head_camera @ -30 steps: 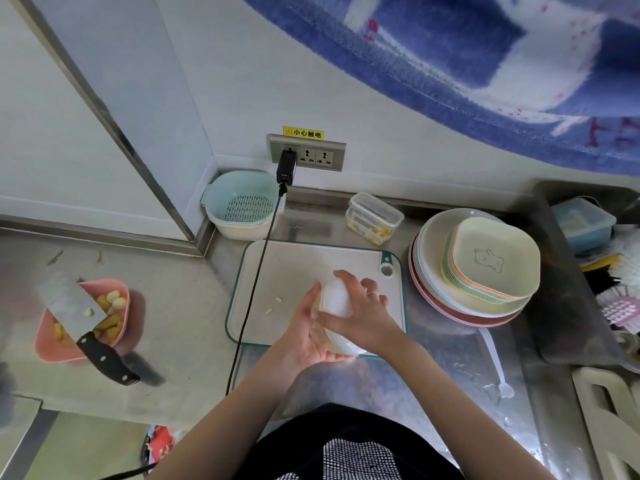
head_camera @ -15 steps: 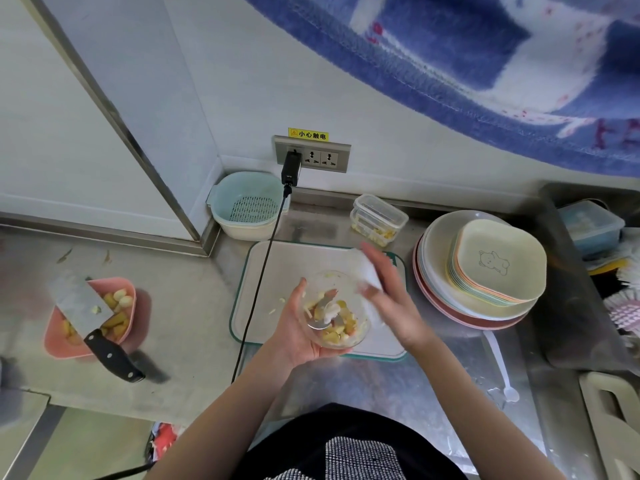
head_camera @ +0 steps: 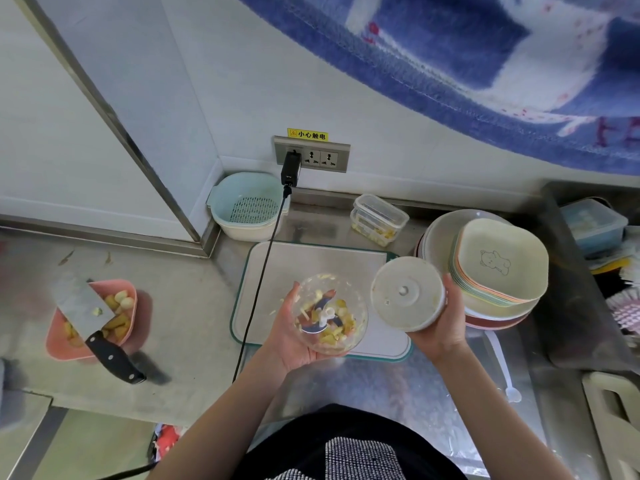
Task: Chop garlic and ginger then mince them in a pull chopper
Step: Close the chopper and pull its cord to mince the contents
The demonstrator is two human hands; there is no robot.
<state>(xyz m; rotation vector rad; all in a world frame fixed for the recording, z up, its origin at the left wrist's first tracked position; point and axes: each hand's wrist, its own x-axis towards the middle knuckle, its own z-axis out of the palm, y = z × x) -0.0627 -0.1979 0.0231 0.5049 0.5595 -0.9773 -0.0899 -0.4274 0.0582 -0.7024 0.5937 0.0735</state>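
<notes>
Left hand [head_camera: 289,336] cups the clear round chopper bowl [head_camera: 330,315] above the white cutting board [head_camera: 322,261], fingers curled under it. Right hand [head_camera: 441,322] grips the round white lid [head_camera: 407,294], fingers wrapped behind. Risks: exposed blade [head_camera: 320,317] cutting fingers; tilted bowl spilling coarse garlic-ginger pieces.

Head view. The left hand [head_camera: 291,344] cups the clear chopper bowl [head_camera: 329,313] above the near edge of the cutting board [head_camera: 311,261]; blades and yellow pieces lie inside. The right hand [head_camera: 440,327] holds the chopper lid [head_camera: 407,294], underside up, over the board's right edge. Left of the board, a cleaver [head_camera: 93,322] rests across a pink dish [head_camera: 62,344]. Right of the board stand stacked plates [head_camera: 498,271]; behind the board, a colander [head_camera: 247,206].
</notes>
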